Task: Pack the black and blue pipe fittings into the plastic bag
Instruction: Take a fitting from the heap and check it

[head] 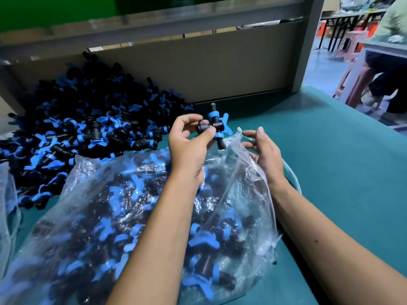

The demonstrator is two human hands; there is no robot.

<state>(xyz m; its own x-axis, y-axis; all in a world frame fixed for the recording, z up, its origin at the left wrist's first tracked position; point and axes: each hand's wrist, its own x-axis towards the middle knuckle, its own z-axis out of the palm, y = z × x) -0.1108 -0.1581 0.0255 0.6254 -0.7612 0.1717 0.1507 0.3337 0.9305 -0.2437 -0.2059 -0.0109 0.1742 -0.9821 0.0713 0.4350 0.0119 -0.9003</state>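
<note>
A large heap of black and blue pipe fittings [83, 126] lies on the green table at the left, against the cardboard wall. A clear plastic bag [136, 216] holding several fittings lies in front of me under my forearms. My left hand [187, 142] pinches one black and blue fitting [214, 126] above the bag's mouth. My right hand [264, 155] grips the bag's open edge [239, 134] and holds it up, just right of the fitting.
A cardboard panel [198, 69] and a grey frame post [308, 40] close the back of the green table [330, 161]. Another clear bag edge [6, 205] shows at far left. A seated person [387, 69] and pink stools are beyond the table at right.
</note>
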